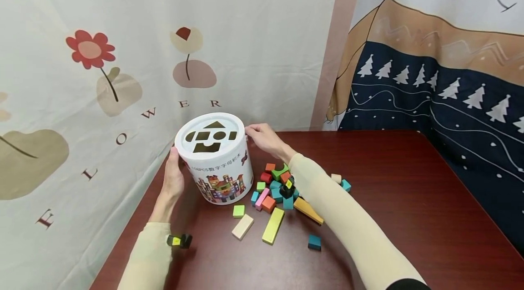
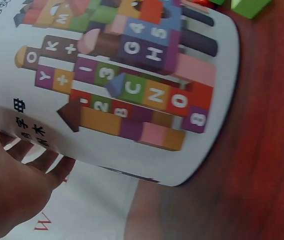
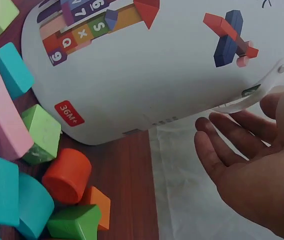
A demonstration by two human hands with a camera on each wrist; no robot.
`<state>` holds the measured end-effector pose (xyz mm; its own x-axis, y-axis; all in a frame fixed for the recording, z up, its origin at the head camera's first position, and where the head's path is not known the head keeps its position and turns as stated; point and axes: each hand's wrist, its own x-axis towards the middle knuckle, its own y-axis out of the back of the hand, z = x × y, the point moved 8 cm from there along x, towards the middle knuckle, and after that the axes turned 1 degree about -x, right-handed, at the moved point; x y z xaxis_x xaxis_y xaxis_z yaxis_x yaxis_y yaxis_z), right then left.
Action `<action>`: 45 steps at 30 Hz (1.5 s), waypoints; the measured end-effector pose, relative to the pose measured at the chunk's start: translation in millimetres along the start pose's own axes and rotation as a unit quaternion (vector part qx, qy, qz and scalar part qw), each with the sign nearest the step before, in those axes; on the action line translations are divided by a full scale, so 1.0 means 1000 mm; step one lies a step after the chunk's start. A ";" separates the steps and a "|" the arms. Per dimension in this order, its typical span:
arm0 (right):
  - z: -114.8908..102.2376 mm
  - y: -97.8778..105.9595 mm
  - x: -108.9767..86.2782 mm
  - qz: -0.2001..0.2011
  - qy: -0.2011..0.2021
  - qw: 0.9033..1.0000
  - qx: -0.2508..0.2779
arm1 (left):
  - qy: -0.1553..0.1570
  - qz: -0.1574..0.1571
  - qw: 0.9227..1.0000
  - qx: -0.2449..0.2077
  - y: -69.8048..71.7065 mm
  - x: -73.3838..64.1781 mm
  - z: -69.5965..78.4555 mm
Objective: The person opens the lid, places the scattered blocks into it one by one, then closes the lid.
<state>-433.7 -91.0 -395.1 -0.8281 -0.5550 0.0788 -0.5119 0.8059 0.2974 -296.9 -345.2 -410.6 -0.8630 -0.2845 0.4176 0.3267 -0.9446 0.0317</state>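
Observation:
A white lidded bucket [image 1: 219, 167] stands upright on the table, with coloured-block pictures printed on its side. Its lid [image 1: 210, 136] has shaped cut-outs. My left hand [image 1: 173, 178] holds the bucket's left side, thumb near the lid's rim; in the left wrist view its fingers [image 2: 37, 157] bend around the wall. By the lid's right edge is my right hand [image 1: 266, 139]. In the right wrist view, its loosely bent fingers [image 3: 227, 137] and thumb lie beside the bucket's white handle [image 3: 252, 100]; whether they touch it is unclear.
Loose wooden blocks lie in a pile right of the bucket, partly under my right forearm. A yellow bar [image 1: 273, 226], a beige block [image 1: 243, 226] and a dark blue block [image 1: 314, 242] lie nearer me. A printed curtain [image 1: 262, 44] hangs behind the red-brown table [image 1: 409, 190].

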 end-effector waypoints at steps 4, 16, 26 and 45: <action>-0.001 0.006 -0.003 0.009 -0.002 1.000 -0.010 | -0.043 -0.039 0.998 -0.015 -0.005 -0.004 0.000; -0.099 0.004 -0.053 0.076 0.245 0.945 -0.201 | -0.042 -0.078 0.995 0.034 -0.015 -0.016 -0.003; -0.137 -0.066 -0.086 -0.027 0.437 0.815 -0.381 | -0.050 -0.055 0.995 0.070 -0.021 -0.021 -0.002; -0.135 -0.099 -0.089 0.035 0.484 0.767 -0.421 | -0.052 -0.029 0.994 0.090 -0.024 -0.023 -0.002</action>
<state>-278.5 -148.8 -303.6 -0.0816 -0.7380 0.6698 0.1923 0.6478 0.7372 -285.7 -316.3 -423.3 -0.8408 -0.2038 0.5015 0.3502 -0.9112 0.2169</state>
